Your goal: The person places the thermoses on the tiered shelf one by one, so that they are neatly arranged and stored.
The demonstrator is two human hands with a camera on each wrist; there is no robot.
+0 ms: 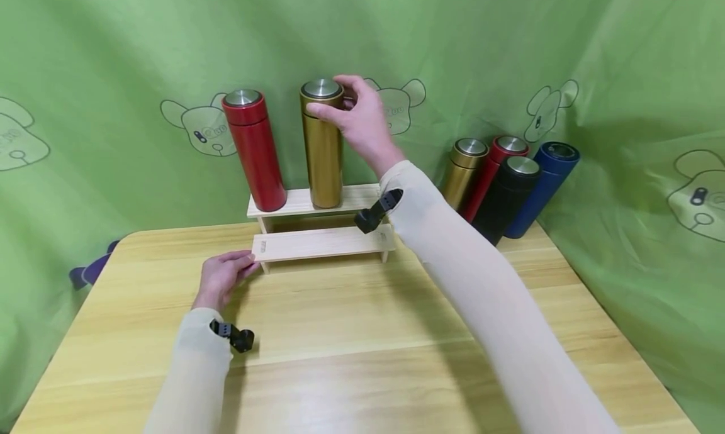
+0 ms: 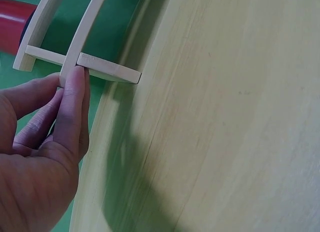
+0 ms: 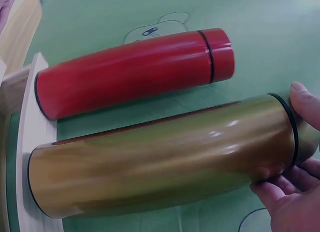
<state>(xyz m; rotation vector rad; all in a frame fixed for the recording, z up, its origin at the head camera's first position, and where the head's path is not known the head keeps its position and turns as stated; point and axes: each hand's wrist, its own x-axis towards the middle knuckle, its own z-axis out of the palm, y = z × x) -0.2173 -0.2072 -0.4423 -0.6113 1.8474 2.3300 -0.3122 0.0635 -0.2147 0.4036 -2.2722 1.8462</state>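
Note:
My right hand (image 1: 365,116) grips a gold thermos (image 1: 324,151) near its steel-topped lid, thumb at the front and fingers round the far side. The thermos stands upright on the upper tier of a small two-step wooden rack (image 1: 323,242), its base at the board in the right wrist view. To its left on that tier stands a red thermos (image 1: 255,154). My left hand (image 1: 223,275) pinches the left end of the rack's lower board between thumb and fingers, as the left wrist view shows (image 2: 55,117).
At the back right of the wooden table (image 1: 340,358) several thermoses stand close together: a gold one (image 1: 461,176), a red one (image 1: 486,189), a black one (image 1: 506,198) and a blue one (image 1: 542,189). A green curtain (image 1: 430,38) with printed animal heads hangs behind and beside the table.

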